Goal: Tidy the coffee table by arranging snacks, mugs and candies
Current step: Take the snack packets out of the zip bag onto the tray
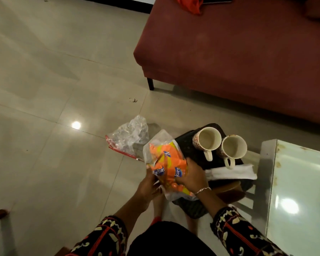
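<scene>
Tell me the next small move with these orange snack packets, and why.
Probably swing them right and set them on the glass table. The left hand and right hand grip the orange snack packets, wrapped in a clear bag, off the table, beside the tray with two mugs.

Head camera looks steeply down, close above hands (pixel 172 180).

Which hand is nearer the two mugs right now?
Right. The right hand grips the snack packets just beside the mugs; the left hand holds the packets' far side, farther away.
</scene>
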